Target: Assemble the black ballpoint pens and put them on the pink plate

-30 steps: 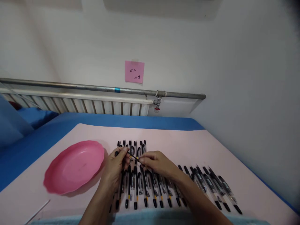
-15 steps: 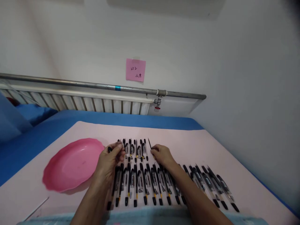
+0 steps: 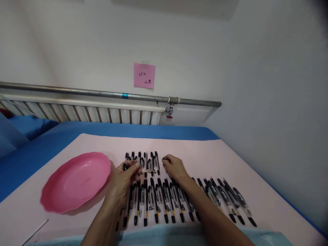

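My left hand (image 3: 128,174) is closed, thumb against fingers, around a pen part whose rounded black end (image 3: 125,166) sticks out; the rest is hidden. It hovers over the left side of the back row of pen parts (image 3: 150,164). My right hand (image 3: 175,167) is closed just right of that row, its fingertips pinched together. Whatever they may hold is hidden. Nearer me lies a longer row of clear pen barrels, black caps, dark refills and small metal tips (image 3: 156,201). My forearms cover parts of this row.
A pink scalloped basin (image 3: 77,181) stands left of my left hand. More pens (image 3: 228,198) lie at the right. A thin white stick (image 3: 34,232) lies front left. Behind the pink tabletop (image 3: 197,153) are a radiator (image 3: 102,114) and a pipe with a red valve (image 3: 169,117).
The dark refill that pointed up from my right fingers no longer shows there. My left hand has shifted right over the back row. The view has swung slightly.
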A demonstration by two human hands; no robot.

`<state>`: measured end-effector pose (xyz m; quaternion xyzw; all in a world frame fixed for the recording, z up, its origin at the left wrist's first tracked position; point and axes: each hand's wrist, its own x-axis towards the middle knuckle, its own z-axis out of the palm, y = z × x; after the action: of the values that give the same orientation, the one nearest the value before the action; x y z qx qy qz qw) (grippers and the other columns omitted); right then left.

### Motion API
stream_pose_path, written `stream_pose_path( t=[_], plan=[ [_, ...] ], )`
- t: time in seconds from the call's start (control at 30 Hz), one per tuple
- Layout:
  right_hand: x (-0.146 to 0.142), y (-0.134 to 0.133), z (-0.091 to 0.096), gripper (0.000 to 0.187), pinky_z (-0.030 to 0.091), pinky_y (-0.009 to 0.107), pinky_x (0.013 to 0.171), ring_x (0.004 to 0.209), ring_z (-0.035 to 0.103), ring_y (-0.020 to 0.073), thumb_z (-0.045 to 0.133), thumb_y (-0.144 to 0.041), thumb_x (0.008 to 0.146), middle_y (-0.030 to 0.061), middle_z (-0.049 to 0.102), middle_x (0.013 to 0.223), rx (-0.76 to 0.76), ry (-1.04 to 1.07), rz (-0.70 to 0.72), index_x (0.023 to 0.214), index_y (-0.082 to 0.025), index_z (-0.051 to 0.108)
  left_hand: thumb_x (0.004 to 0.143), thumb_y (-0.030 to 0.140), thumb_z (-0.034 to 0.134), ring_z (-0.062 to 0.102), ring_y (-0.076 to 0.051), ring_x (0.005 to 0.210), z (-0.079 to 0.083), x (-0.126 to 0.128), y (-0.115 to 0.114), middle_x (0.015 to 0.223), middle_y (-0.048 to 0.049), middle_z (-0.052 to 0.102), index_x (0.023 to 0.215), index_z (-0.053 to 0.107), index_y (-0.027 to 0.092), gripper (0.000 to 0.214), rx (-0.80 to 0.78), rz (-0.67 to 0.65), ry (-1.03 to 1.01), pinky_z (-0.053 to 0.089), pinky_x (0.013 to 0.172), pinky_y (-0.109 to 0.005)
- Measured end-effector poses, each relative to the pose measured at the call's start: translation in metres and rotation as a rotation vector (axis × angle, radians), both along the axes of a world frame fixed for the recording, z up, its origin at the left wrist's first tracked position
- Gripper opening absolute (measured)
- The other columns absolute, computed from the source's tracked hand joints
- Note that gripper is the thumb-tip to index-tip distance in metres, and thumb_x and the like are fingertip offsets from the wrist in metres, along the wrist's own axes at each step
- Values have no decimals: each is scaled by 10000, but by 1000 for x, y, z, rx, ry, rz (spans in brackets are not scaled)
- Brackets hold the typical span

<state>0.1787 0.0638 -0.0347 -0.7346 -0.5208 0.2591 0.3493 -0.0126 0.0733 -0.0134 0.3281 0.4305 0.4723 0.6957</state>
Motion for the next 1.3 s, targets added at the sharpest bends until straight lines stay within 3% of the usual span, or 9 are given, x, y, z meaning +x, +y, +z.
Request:
stream_pose_path(
  t=[0.07,0.2,0.33,0.5,0.63,0.73,0.83,1.03,1.3],
  plan=[
    [-10,-10,14,193,400,191,457,478,519,96,435,-253,764,-30,577,573,8,86,59,780,-185,615,539,276,750,484,-56,422,-1,3,-2,566,2,592,714,552,138,298,-1,-31,-2,377,425,-176],
    [-37,-27,39,155,375,171,428,439,482,67,524,-276,734,-46,565,584,4,454,325,841,-191,597,536,271,749,479,-58,422,2,10,-9,529,13,577,689,554,136,282,-1,-69,-17,377,447,-181],
    [-49,-32,43,97,393,169,450,487,502,66,551,-223,700,-39,589,648,48,553,313,790,-186,559,548,281,737,476,-61,421,2,13,-13,527,7,580,665,559,133,260,27,-97,-32,367,443,-187],
    [-46,-29,33,76,429,197,563,644,553,98,547,-191,688,-17,612,713,119,367,318,750,-177,589,553,293,733,470,-59,416,-5,16,-11,537,-2,592,671,563,132,262,17,-107,3,352,433,-185],
    [-35,-24,28,87,423,206,589,625,546,100,512,-201,697,-26,602,678,156,217,247,737,-183,587,566,349,716,449,-57,396,-4,16,-11,521,-3,574,685,578,120,293,11,-120,56,330,404,-184],
    [-15,-17,20,115,407,206,580,614,545,110,479,-195,695,-21,600,650,83,-19,91,732,-185,588,594,368,694,396,-35,384,2,14,-12,538,25,534,713,571,128,295,33,-81,77,287,375,-173],
    [5,-11,7,119,382,220,587,627,540,134,477,-143,649,-1,593,607,-8,-218,42,638,-180,590,606,349,687,380,-32,407,7,11,-11,566,37,502,682,539,137,270,10,-19,62,296,373,-172],
    [9,-9,-7,130,358,221,575,611,533,138,489,-140,636,1,596,592,-32,-253,94,649,-186,610,603,240,669,411,-37,423,5,11,-9,613,22,530,757,573,126,215,-50,-6,23,308,370,-170],
    [6,-11,1,154,387,227,599,632,553,141,483,-224,707,7,619,628,21,-210,113,681,-179,628,650,196,637,450,-48,441,1,11,-8,611,6,552,795,583,116,175,-56,-41,-13,333,396,-170]
  ],
)
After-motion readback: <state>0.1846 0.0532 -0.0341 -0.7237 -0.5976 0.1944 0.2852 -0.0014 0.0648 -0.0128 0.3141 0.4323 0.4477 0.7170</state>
